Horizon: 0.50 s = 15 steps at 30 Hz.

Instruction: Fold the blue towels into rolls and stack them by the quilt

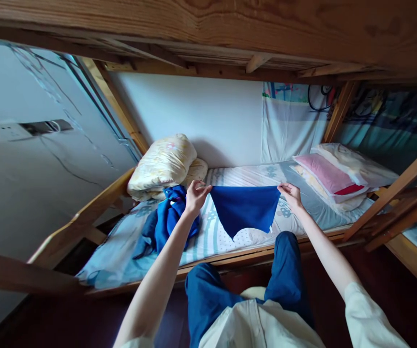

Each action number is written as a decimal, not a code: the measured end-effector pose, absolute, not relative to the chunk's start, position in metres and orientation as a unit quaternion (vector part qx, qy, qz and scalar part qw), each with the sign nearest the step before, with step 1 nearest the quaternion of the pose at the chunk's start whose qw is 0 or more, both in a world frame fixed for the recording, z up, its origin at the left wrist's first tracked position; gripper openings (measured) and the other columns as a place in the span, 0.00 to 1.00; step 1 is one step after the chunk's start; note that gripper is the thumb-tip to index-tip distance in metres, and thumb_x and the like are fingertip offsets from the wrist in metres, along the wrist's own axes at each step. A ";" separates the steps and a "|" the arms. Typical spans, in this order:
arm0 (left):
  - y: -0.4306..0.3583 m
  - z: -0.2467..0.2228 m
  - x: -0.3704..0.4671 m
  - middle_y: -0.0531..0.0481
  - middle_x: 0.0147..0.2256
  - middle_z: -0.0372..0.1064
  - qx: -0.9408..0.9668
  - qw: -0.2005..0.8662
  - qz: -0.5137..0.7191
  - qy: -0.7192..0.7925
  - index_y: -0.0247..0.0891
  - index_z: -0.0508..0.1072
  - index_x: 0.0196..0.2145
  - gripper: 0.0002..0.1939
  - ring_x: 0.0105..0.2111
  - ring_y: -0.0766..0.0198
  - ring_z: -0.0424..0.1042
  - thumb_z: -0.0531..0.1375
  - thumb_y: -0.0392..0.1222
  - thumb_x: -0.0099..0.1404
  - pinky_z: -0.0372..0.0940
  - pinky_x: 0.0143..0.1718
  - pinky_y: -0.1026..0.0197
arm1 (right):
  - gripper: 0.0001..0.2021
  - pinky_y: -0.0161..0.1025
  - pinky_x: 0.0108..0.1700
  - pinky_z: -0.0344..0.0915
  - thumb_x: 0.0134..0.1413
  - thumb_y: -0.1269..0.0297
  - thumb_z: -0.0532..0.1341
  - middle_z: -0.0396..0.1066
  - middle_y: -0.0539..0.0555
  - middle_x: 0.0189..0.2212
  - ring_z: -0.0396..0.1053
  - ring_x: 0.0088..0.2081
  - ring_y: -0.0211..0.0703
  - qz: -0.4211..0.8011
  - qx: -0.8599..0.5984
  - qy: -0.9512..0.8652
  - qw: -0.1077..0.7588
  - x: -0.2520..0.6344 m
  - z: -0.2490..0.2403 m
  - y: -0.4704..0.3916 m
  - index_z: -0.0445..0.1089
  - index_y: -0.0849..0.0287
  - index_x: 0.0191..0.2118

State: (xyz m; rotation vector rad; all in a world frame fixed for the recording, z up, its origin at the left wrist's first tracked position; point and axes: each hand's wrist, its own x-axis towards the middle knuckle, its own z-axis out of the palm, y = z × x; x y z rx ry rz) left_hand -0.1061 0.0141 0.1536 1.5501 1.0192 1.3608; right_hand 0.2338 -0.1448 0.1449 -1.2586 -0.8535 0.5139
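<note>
A dark blue cloth (246, 210) hangs stretched between my two hands, above the lower bunk's mattress. My left hand (197, 195) pinches its upper left corner, and my right hand (291, 194) pinches the upper right corner. The cloth's lower edge curves upward in the middle, with a small white tag near the lower right. Left of the cloth, partly behind my left forearm, a crumpled blue garment (168, 217) lies on the bed.
A rolled pale yellow quilt (163, 164) rests at the bed's left end. Pink and white pillows (319, 171) are stacked at the right. The upper bunk's wooden beam (208, 29) crosses overhead, and a bed rail (81, 217) stands at left.
</note>
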 end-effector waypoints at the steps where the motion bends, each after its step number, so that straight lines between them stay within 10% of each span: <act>1: 0.007 0.155 -0.109 0.51 0.27 0.74 0.621 0.417 0.532 0.397 0.40 0.70 0.37 0.31 0.27 0.63 0.73 0.71 0.65 0.46 0.65 0.28 0.63 | 0.28 0.37 0.37 0.65 0.32 0.42 0.76 0.78 0.55 0.31 0.71 0.33 0.41 0.233 -0.573 -0.386 0.685 0.234 0.144 -0.149 0.76 0.60 0.35; 15: -0.069 0.086 -0.160 0.43 0.30 0.80 0.553 0.608 0.328 0.466 0.41 0.79 0.31 0.29 0.36 0.46 0.82 0.75 0.64 0.39 0.74 0.35 0.54 | 0.22 0.35 0.26 0.64 0.33 0.51 0.78 0.79 0.56 0.28 0.69 0.24 0.37 0.418 -0.645 -0.344 0.539 0.239 0.083 -0.236 0.81 0.61 0.35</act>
